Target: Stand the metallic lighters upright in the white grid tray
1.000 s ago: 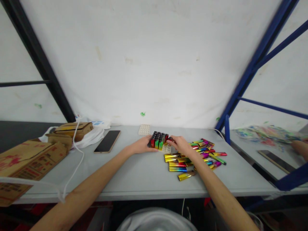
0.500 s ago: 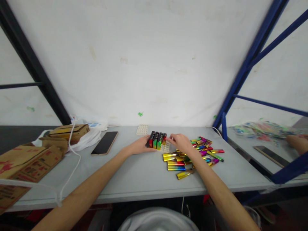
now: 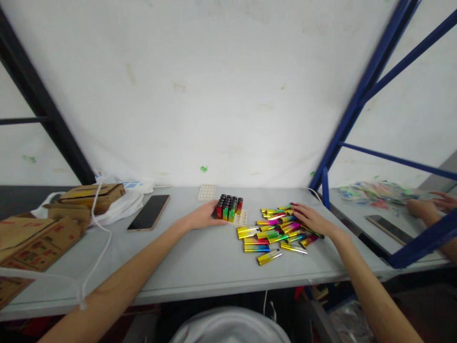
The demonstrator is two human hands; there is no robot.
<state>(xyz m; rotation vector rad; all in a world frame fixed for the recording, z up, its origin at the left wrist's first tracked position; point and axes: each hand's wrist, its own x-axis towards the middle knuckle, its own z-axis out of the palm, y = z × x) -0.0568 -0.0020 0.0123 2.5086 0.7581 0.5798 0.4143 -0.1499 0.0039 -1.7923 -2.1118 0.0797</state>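
Several upright lighters with black tops (image 3: 228, 206) stand packed together in a pale tray with round holes (image 3: 240, 218), whose right part shows bare holes. My left hand (image 3: 206, 216) grips the left side of this group, thumb at the front. To the right lies a loose pile of shiny, multicoloured metallic pieces (image 3: 276, 233). My right hand (image 3: 311, 219) rests on the pile's right side, palm down with fingers extended. Whether anything is under its fingertips is hidden.
A second pale tray (image 3: 207, 192) lies near the wall. On the left are a phone (image 3: 149, 212), cardboard boxes (image 3: 32, 238) and a white cable (image 3: 103, 227). Beyond the blue frame (image 3: 352, 102), another person's hands (image 3: 424, 209) are near plastic packets (image 3: 378, 193) and another phone (image 3: 389, 229).
My right hand has moved right from the tray onto the pile, and pieces there have shifted. My left hand stays on the lighters. The view has turned slightly right.
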